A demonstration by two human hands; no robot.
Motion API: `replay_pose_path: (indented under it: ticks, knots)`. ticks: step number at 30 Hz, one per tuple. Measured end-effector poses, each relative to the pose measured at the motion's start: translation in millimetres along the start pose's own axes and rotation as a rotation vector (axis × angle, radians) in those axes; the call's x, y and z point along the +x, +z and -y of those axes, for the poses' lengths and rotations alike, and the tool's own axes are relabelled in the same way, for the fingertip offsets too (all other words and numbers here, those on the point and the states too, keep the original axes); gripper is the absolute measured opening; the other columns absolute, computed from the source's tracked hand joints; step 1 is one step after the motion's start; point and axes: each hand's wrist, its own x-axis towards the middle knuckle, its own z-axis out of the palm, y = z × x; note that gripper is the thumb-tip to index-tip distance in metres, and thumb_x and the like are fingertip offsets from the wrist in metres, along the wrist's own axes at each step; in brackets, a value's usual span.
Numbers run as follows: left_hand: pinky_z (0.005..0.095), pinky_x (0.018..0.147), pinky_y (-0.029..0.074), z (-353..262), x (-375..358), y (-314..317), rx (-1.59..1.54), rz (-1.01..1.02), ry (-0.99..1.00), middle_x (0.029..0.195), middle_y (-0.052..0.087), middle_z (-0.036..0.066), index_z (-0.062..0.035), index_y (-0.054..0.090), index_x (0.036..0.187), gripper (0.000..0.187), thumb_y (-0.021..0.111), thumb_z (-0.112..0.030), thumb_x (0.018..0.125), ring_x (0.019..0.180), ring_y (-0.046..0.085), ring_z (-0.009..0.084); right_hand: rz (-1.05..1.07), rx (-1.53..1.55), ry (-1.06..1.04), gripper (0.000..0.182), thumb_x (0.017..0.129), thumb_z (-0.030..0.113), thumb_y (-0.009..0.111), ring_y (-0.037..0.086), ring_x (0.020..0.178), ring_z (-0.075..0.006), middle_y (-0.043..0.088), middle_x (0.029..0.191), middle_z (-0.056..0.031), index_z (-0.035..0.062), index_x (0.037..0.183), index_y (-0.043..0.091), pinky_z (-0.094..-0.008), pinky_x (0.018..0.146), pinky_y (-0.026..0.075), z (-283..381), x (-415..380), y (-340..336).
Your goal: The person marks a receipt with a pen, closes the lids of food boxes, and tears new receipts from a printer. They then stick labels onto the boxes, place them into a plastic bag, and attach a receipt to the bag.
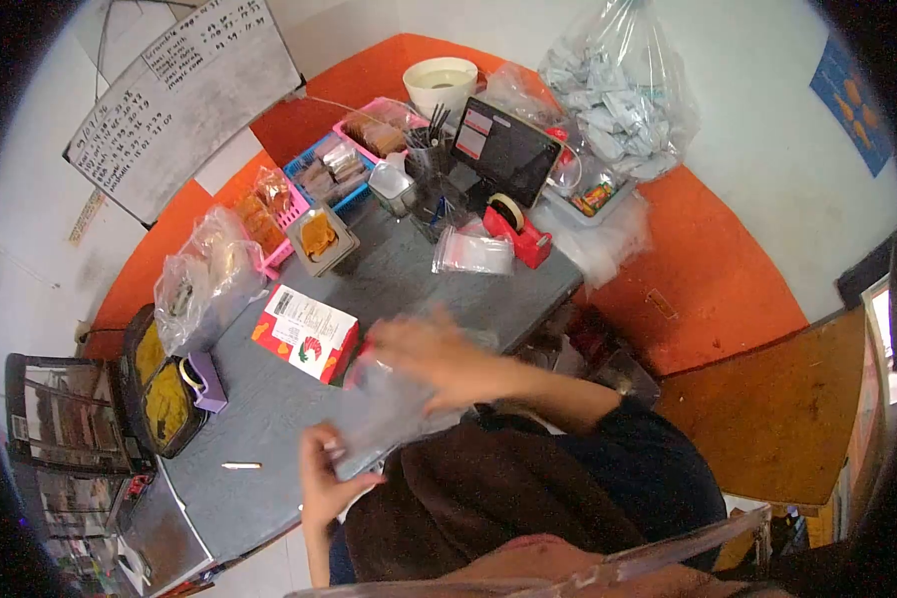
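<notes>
A clear plastic bag [374, 414] lies at the table's near edge, in front of my body. Over its upper part is my right hand [453, 361], smeared by motion, so its grip cannot be made out. My left hand [327, 483] is at the bag's lower left corner, thumb stretched away from the fingers, which touch or nearly touch the plastic. Just beyond the bag lies a red and white box [307, 334] with a printed label. Something reddish shows through the plastic beside the box, too blurred to name.
On the grey table [259, 424] stand a red tape dispenser [518, 234], a tablet [505, 149], plastic pouches [473, 251], a metal tin [321, 239] and a purple tape dispenser [204, 384]. Baskets of packets [331, 171] line the back. A white pen-like stick [241, 465] lies left.
</notes>
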Motion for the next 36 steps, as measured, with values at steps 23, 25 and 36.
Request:
replay_pose_path:
  ticks: [23, 25, 36]
  knots:
    - [0.0267, 0.052, 0.041, 24, -27, -54, 0.545, 0.572, -0.212, 0.072, 0.056, 0.004, -0.0015, 0.055, 0.092, 0.016, 0.058, -0.007, 0.077, 0.060, 0.050, 0.0124, -0.552, 0.995, 0.856, 0.019, 0.078, 0.017, 0.061, 0.056, 0.075, -0.0163, 0.057, 0.083, -0.0048, 0.0049, 0.091, 0.055, -0.0299, 0.064, 0.046, -60, -60, 27]
    - [0.0285, 0.052, 0.042, 38, -42, -50, -0.009, 0.225, -0.272, 0.070, 0.058, 0.005, -0.0012, 0.056, 0.092, 0.017, 0.056, -0.010, 0.078, 0.060, 0.052, 0.0142, -0.302, 1.713, 0.942, 0.021, 0.081, 0.019, 0.058, 0.055, 0.078, -0.0129, 0.058, 0.085, -0.0010, 0.0028, 0.095, 0.056, -0.0295, 0.070, 0.046, -51, -68, 23]
    - [0.0280, 0.055, 0.043, 57, -48, -70, -0.381, 0.506, -0.194, 0.072, 0.055, 0.008, -0.0004, 0.056, 0.079, 0.028, 0.065, -0.025, 0.070, 0.062, 0.053, 0.0170, 0.377, 1.760, 0.471, 0.051, 0.077, 0.032, 0.064, 0.053, 0.093, -0.0136, 0.057, 0.102, -0.0082, -0.0019, 0.112, 0.049, -0.0293, 0.079, 0.044, -74, -131, 13]
